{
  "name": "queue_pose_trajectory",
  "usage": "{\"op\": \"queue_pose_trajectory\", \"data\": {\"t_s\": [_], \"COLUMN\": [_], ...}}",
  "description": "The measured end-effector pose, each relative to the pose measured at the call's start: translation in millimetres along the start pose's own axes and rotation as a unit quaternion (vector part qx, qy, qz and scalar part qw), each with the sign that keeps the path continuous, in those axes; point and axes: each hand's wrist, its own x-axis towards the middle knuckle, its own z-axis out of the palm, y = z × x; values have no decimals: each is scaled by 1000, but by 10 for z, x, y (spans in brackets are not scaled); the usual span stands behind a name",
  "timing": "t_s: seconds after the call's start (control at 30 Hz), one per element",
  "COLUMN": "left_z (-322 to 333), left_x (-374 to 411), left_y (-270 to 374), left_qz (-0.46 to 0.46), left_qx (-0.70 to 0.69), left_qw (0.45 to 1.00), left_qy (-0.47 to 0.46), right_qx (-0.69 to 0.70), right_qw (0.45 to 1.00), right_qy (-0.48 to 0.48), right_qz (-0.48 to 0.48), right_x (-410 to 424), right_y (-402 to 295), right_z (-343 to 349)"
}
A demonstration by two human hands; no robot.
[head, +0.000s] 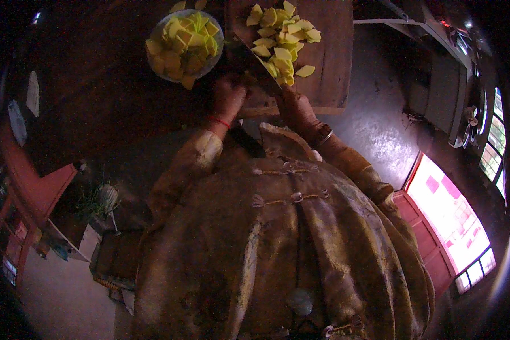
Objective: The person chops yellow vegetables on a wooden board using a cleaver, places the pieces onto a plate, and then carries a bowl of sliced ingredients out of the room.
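Observation:
My right hand [296, 106] is closed around the handle end of a broad, dark kitchen knife [257, 66]. Its blade slants up and left over a wooden cutting board [333, 63], with a thin lit edge towards the food. Along that edge lies a heap of pale yellow, diamond-shaped vegetable slices [284, 36], possibly potato. My left hand [230, 95], with a red string at the wrist, is at the left side of the blade. Its fingers are lost in shadow, so its grip is unclear. Beyond it, a bowl [156, 26] is heaped with similar slices [187, 40].
The dark tabletop [106, 72] extends left of the bowl. At lower left are a leafy plant or vegetable [95, 204] and a dark woven-looking basket [114, 255]. A bright doorway [450, 212] with a red door panel [425, 238] is at right, beyond the grey floor [369, 110].

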Motion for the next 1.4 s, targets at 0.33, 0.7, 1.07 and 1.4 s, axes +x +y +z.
{"op": "queue_pose_trajectory", "data": {"t_s": [0.33,0.7,1.07,1.4], "left_z": [195,221,125,249], "left_x": [173,205,119,501], "left_y": [-470,-552,-200,-820], "left_qz": [-68,-9,-39,312], "left_qx": [-265,-122,-76,194], "left_qw": [960,989,995,929], "left_qy": [-62,-83,-45,43], "right_qx": [46,5,81,49], "right_qw": [998,1000,996,997], "right_qy": [-11,10,-17,67], "right_qz": [39,-15,26,4], "right_x": [-73,-106,46,-92], "right_y": [6,170,108,-84], "right_z": [-113,138,60,-225]}}
